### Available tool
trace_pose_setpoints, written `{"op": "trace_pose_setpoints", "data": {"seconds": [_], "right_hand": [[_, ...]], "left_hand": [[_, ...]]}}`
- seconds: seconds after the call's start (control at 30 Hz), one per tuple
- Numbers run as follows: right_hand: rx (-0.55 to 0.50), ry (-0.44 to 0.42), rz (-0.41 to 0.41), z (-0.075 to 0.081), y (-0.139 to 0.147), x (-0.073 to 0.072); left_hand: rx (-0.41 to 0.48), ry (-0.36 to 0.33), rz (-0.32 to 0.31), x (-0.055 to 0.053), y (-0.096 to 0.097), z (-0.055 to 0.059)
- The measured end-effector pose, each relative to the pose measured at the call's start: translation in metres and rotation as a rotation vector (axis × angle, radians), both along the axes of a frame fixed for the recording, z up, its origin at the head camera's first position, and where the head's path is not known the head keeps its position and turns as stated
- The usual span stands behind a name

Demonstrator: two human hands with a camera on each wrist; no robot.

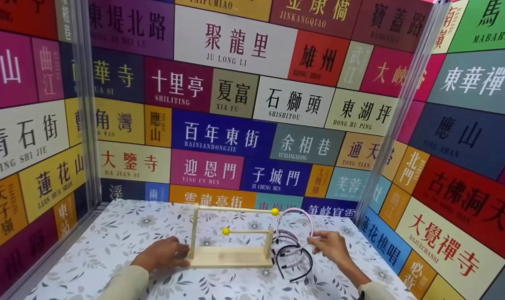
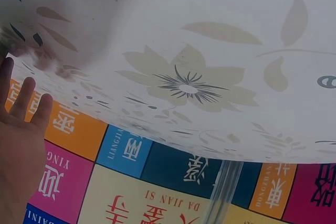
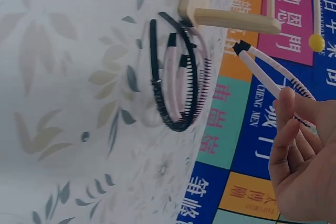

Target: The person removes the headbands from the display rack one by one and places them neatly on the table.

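A pale wooden stand (image 1: pixel 231 256) with two horizontal rods, each tipped by a yellow ball, stands on the table. My left hand (image 1: pixel 162 254) is at the left end of its base; the left wrist view shows its fingers (image 2: pixel 39 111) fairly straight, with the stand out of sight there. My right hand (image 1: pixel 329 248) pinches a light pink headband (image 3: pixel 262 74) by one side, raised above the table beside the upper rod's ball (image 1: pixel 275 211). Below it, a black headband (image 1: pixel 310 262) and several pink ones with dark teeth (image 3: pixel 171 72) lie together at the stand's right end.
A white floral cloth (image 1: pixel 152 221) covers the table. Panels of coloured signs (image 1: pixel 231 37) rise behind and on both sides, joined by metal posts (image 1: pixel 87 104). The lower rod's yellow ball (image 1: pixel 226 231) points left, inside the upright.
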State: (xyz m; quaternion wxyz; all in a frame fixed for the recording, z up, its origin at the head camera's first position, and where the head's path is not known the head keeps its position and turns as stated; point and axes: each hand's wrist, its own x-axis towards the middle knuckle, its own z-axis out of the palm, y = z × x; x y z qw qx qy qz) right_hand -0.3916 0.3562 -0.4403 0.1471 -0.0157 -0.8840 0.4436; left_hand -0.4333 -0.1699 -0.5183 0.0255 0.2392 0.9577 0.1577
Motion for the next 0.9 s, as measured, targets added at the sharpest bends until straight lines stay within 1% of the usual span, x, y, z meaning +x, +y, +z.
{"op": "trace_pose_setpoints", "data": {"seconds": [0.07, 0.17, 0.27, 0.37, 0.43, 0.6, 0.67, 0.77, 0.9], "right_hand": [[0.003, -0.032, -0.011, -0.006, 0.003, 0.001], [0.004, -0.045, -0.01, -0.016, 0.006, 0.006], [0.008, -0.054, 0.003, -0.025, 0.009, 0.012], [0.005, -0.084, 0.022, -0.035, 0.011, 0.015], [0.0, -0.107, 0.041, -0.04, 0.014, 0.016], [-0.011, -0.155, 0.101, -0.051, 0.022, 0.019], [-0.014, -0.159, 0.115, -0.055, 0.025, 0.021], [-0.007, -0.152, 0.115, -0.06, 0.028, 0.022], [0.024, -0.155, 0.087, -0.064, 0.029, 0.024]], "left_hand": [[0.006, -0.015, 0.015, 0.0, 0.0, 0.0], [0.011, -0.037, 0.033, -0.002, -0.001, -0.001], [0.021, -0.066, 0.056, -0.003, -0.001, -0.001], [0.024, -0.08, 0.068, -0.004, -0.001, -0.001], [0.02, -0.077, 0.065, -0.003, 0.0, 0.0], [0.001, -0.026, 0.034, 0.0, 0.001, 0.001], [-0.004, -0.014, 0.026, 0.0, 0.001, 0.001], [-0.01, -0.007, 0.018, 0.0, 0.002, 0.001], [-0.009, -0.012, 0.02, -0.002, 0.002, 0.001]]}}
